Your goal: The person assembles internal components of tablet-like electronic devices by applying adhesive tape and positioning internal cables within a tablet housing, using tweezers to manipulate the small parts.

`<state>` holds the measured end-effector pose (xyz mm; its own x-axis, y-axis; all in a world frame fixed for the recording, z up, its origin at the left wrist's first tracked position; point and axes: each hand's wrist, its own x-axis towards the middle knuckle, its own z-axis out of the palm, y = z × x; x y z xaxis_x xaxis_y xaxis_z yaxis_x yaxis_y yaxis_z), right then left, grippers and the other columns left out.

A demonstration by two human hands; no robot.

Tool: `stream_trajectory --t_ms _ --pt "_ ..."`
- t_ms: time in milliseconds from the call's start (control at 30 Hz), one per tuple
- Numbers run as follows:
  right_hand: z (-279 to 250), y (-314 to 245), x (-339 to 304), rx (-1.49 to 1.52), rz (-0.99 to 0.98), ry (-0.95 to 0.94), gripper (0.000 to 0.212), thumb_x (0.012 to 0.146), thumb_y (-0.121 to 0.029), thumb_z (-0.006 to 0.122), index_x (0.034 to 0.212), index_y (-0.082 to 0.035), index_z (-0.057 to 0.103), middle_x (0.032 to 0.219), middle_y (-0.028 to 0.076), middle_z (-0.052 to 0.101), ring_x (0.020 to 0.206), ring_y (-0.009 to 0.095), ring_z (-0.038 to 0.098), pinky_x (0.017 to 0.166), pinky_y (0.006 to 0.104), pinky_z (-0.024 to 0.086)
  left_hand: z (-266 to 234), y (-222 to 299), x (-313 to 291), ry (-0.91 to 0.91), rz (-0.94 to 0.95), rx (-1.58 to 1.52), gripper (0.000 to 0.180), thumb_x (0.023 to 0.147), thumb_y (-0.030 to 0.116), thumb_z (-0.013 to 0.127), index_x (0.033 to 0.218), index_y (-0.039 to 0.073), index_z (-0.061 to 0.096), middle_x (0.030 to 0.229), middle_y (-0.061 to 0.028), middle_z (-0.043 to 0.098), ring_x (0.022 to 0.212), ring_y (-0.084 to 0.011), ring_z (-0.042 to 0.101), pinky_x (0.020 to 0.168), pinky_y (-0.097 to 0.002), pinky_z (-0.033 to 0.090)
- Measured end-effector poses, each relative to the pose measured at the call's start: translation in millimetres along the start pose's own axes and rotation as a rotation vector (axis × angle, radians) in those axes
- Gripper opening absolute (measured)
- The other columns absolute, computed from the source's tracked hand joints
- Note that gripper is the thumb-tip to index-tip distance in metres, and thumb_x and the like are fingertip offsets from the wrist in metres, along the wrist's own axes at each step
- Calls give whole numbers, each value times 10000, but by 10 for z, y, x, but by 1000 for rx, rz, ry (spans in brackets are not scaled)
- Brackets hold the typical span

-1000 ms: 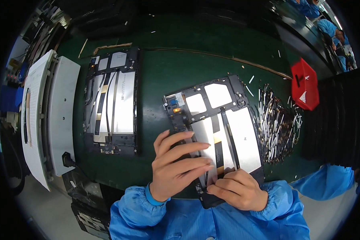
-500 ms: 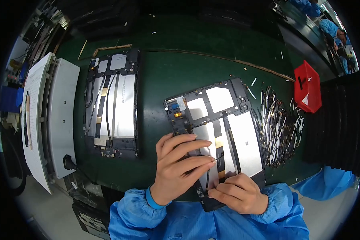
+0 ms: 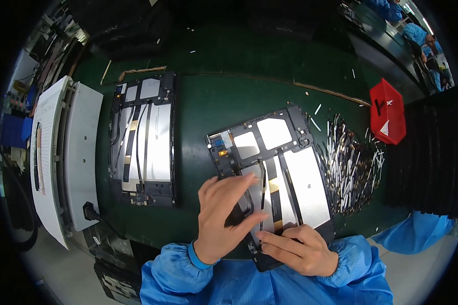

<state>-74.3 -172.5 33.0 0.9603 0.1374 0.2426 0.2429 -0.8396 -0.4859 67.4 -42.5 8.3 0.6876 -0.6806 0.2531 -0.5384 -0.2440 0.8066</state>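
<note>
An opened tablet (image 3: 308, 195) lies tilted before me, its black frame around silver battery panels and dark flat strips. My left hand (image 3: 221, 213) hovers over its left side, open, thumb spread away from the fingers. Between that thumb and the fingertips runs a thin black cable (image 3: 263, 185). My right hand (image 3: 303, 249) rests on the lower end of the tablet, its fingers closed with the tips at the lower part of this cable. The exact grip there is partly hidden. Further left, a second opened tablet (image 3: 156, 137) lies untouched.
Right of the tablet is a pile of thin black and white strips (image 3: 346, 173), with a red bin (image 3: 388, 112) behind it. Dark stacked trays (image 3: 425, 157) stand at far right. A white box-like stand with a paper sheet (image 3: 48, 157) and pens is at left.
My left thumb and fingers have spread apart, uncovering more of the thin black cable. My right hand has shifted slightly up and left along it. The whole view has shifted a little.
</note>
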Motion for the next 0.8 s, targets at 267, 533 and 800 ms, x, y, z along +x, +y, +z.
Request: stream_trajectory --t_ms 267,533,800 --pt "-129 -127 105 -64 37 -100 199 698 -128 665 887 -65 665 1100 46 627 791 174 550 670 270 480 -103 -101 -398 -159 181 222 613 878 641 292 1211 223 592 1347 -121 414 1260 -304 287 984 -424 239" --pt "-316 -136 290 28 218 -189 412 774 -316 678 1067 -32 624 661 48 542 547 177 538 531 256 458 -96 -121 -89 -200 67 275 783 812 750 130 1176 261 621 1390 -171 333 1279 -406 207 1041 -496 128" --pt "-220 -365 -17 -203 60 -269 631 805 -522 586 1164 -3 584 486 -6 413 443 104 457 429 208 352 -56 -15 -142 -121 63 307 570 921 557 188 1165 280 623 1418 -187 297 1300 -427 193 1039 -522 85"
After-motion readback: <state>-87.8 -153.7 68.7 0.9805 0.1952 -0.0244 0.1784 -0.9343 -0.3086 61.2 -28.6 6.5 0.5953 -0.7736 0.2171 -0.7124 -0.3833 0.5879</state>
